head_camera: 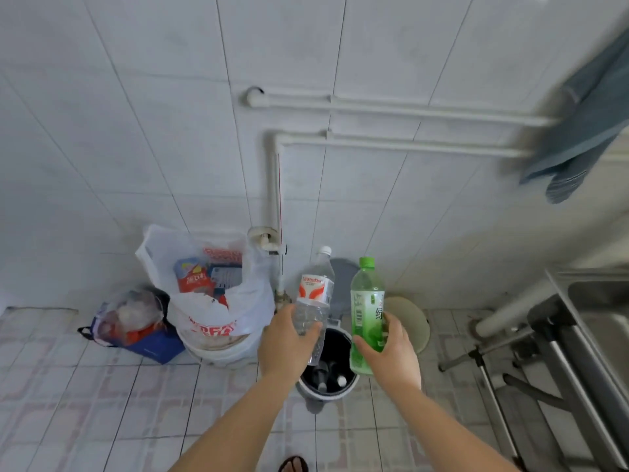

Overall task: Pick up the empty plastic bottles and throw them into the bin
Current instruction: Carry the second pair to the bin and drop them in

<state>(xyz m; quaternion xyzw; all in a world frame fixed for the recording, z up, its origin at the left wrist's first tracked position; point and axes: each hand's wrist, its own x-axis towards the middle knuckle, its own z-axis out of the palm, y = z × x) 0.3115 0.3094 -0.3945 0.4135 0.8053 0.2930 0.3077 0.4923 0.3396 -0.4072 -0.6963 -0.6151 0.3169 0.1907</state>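
Your left hand [284, 342] has its fingers [315, 330] wrapped around the lower body of a clear bottle [315, 301] with a white cap and a red-and-white label, held upright just left of the frame's centre. Your right hand [391, 349] grips a green bottle [366, 315] the same way, fingers closed on its side, cap up. Both bottles hang right above the open mouth of the bin [347, 338], a dark round bucket on the tiled floor [102, 403] below centre, and at least one bottle already seems to lie inside it. So you are at the drop step, I judge: the carry is done and release is what remains. The next move calls for loosening both grips while the bottles stay over the opening. A white plastic bag [204, 267] full of rubbish stands just left of the bin.
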